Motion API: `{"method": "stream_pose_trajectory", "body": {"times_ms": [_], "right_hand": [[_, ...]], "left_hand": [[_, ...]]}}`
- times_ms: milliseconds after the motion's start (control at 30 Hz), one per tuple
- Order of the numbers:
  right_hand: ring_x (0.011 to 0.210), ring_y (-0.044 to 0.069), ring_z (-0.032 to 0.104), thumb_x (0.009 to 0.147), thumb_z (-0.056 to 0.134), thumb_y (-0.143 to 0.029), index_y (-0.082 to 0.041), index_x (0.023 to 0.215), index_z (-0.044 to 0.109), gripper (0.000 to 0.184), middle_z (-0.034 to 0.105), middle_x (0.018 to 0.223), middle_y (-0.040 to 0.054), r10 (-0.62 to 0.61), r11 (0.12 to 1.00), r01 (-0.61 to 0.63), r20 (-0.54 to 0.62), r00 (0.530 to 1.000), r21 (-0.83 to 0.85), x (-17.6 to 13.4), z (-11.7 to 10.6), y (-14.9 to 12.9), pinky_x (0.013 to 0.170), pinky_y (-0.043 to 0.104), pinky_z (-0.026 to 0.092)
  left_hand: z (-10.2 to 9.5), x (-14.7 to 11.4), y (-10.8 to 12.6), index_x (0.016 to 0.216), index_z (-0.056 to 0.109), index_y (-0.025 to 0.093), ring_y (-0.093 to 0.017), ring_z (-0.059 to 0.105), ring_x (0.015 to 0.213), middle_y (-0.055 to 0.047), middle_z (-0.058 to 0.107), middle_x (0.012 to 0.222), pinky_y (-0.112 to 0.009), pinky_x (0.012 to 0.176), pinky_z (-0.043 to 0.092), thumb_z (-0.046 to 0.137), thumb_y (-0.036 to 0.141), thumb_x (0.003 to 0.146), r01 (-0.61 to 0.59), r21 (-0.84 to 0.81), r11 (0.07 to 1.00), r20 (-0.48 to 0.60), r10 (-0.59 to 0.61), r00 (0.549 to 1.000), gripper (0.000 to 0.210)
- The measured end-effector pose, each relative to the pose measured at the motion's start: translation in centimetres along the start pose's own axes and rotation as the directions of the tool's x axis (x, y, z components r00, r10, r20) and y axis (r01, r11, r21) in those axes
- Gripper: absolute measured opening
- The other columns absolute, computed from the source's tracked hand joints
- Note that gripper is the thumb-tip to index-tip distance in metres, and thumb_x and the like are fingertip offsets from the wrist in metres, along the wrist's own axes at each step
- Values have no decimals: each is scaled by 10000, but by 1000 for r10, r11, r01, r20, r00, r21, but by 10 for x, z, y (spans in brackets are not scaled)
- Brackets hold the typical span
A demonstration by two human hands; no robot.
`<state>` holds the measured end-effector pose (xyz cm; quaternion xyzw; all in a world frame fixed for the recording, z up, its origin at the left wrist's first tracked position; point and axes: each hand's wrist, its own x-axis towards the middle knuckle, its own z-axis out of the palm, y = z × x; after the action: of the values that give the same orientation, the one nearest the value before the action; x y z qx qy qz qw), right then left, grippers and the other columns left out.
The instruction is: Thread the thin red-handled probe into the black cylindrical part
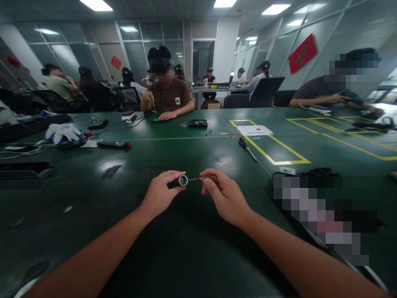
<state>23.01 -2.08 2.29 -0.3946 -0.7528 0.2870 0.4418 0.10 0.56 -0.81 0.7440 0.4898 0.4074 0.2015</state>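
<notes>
Between the thumb and fingers of my left hand is a small black cylinder, its round, silver-rimmed end facing me. What the cylinder belongs to I cannot make out. My right hand is closed on a small screwdriver with a clear handle and a red collar. The thin shaft points left, and its tip meets or lies very near the cylinder's right side. Both hands are above the green table.
A larger screwdriver lies beyond my right hand, near a paper sheet and yellow tape. White gloves and a dark cylindrical tool lie at left. Across the table a person handles a green board. Another person sits at right.
</notes>
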Motion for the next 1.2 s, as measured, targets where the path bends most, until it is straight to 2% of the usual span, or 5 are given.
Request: {"method": "stream_pose_trajectory", "body": {"times_ms": [267, 633, 867, 1033, 1200], "right_hand": [[698, 160, 596, 1036, 475, -430, -229, 1038, 688, 293, 614, 752, -6, 132, 971, -115, -69, 989, 207, 5, 4, 9, 666, 303, 476], [845, 186, 678, 907, 673, -448, -201, 987, 690, 261, 715, 912, 43, 316, 834, -204, -140, 938, 513, 14, 11, 24, 867, 385, 560], [651, 166, 613, 915, 623, -538, -202, 866, 621, 339, 606, 715, 9, 468, 599, -338, 25, 883, 726, 19, 5, 34, 782, 408, 599], [778, 171, 661, 901, 662, -511, -210, 940, 647, 303, 666, 858, 28, 389, 741, -208, -156, 908, 638, 18, 6, 32, 814, 371, 578], [828, 173, 673, 940, 622, -490, -210, 978, 652, 285, 686, 903, 33, 310, 834, -181, -171, 935, 522, 14, 9, 27, 850, 372, 566]], "left_hand": [[0, 1, 0, 1194, 749, 273, -252, 667, 1144, -50, 740, 1198, -462, 1055, 498, 764, 163, 801, -15, 22, 1000, 2, 15, 1000, 409], [-1, 1, 1, 1213, 741, 277, -257, 664, 1136, -48, 745, 1200, -474, 1031, 508, 764, 147, 802, -63, 116, 991, 8, 62, 998, 432], [-3, 3, -1, 1212, 739, 283, -259, 672, 1129, -50, 746, 1201, -472, 1030, 504, 764, 170, 811, -102, 140, 985, -1, 103, 995, 418], [-3, 2, 0, 1225, 735, 292, -267, 667, 1138, -49, 744, 1207, -474, 1024, 506, 773, 190, 814, -71, 127, 989, -5, 72, 997, 426], [-3, 2, 1, 1233, 733, 292, -272, 661, 1147, -48, 741, 1217, -482, 1040, 492, 786, 194, 807, -62, 137, 989, -8, 64, 998, 441]]}}
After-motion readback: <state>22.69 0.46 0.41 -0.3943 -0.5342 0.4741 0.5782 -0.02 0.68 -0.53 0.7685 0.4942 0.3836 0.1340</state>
